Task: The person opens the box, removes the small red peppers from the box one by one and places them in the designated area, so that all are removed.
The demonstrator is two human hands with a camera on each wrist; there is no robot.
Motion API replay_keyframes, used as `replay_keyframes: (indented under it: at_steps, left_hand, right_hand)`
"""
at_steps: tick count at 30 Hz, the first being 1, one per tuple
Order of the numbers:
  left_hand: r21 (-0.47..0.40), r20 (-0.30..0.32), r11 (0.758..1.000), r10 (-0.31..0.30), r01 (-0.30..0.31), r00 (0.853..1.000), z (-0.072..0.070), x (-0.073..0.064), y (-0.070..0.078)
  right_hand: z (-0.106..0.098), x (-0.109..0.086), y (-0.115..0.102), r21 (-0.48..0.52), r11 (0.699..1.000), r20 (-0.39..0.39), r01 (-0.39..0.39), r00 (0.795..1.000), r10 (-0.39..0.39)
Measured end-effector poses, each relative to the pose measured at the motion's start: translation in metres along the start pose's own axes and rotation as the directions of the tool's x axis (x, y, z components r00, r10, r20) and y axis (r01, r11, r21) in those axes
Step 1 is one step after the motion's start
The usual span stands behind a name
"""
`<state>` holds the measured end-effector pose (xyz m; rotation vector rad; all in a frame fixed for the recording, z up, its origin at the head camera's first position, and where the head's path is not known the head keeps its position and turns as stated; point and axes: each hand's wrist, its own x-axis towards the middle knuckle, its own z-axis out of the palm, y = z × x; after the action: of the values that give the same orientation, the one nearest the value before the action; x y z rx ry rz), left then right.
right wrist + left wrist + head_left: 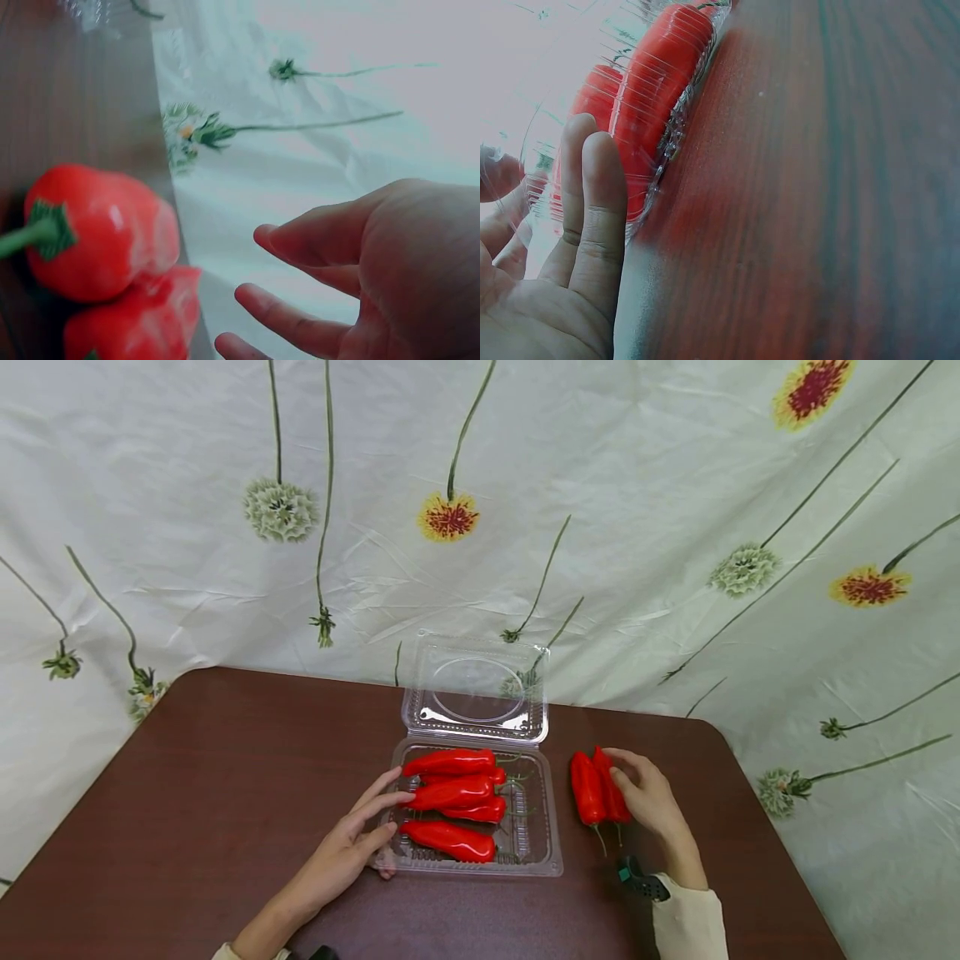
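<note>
A clear plastic clamshell box [557,857] sits on the table with its lid raised at the back. Inside lie several red peppers [450,841], stems to the right. My left hand [341,852] is at the box's left side, fingers extended against its rim; the left wrist view has two straight fingers [600,202] along the clear wall. To the right of the box, two more red peppers [587,789] lie side by side. My right hand [651,793] is beside the outer one, and in the right wrist view its fingers [292,322] are spread, holding nothing.
The brown table [225,793] extends to both sides of the box. Behind it hangs a pale cloth [360,560] printed with flowers, close to the transparent lid [472,689]. A dark band [643,883] is on the right wrist.
</note>
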<state>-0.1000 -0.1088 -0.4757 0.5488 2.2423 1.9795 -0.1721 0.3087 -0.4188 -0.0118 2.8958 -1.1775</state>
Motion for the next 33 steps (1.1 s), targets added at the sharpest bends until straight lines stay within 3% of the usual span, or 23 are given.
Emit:
replay_keyframes:
  at_steps: [9, 33]
  left_hand:
    - [-0.001, 0.0, 1.0, -0.002, 0.002, 1.0, 0.0, 0.0, 0.0]
    - [0.019, -0.006, 1.0, 0.019, -0.019, 1.0, 0.0, 0.0, -0.002]
  right_hand:
    - [0.003, -0.007, -0.019, -0.033, 0.988, -0.05, 0.152, 0.987, -0.154]
    - [0.039, -0.014, -0.057, 0.147, 0.924, 0.026, 0.352, 0.933, -0.36]
